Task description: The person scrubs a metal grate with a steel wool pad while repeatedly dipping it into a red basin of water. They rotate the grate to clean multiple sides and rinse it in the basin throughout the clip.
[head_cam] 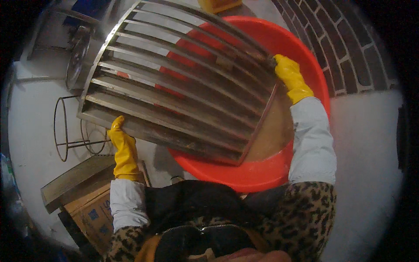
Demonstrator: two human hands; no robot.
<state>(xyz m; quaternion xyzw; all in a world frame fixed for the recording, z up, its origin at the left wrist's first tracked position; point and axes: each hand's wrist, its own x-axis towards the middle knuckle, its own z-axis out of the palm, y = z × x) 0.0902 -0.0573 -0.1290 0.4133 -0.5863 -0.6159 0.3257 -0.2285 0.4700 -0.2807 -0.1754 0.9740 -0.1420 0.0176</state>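
Note:
A slatted metal rack point(170, 88) is held tilted over a large red plastic tub point(314, 62) with murky brownish water point(271, 131) in it. My left hand point(122, 147), in a yellow rubber glove, grips the rack's near long edge towards its left end. My right hand point(291, 75), gloved the same way, holds the rack's frame at the right, above the tub. The rack's lower right corner lies over the tub's near side; whether it touches the water I cannot tell. The fingers of both hands are partly hidden by the frame.
At the left stand a round wire stand point(67, 131) and a cardboard box point(91, 213) with a metal piece point(78, 180) on it. A yellow container point(219, 5) is beyond the tub. A brick-patterned surface point(350, 49) borders the tub at the upper right.

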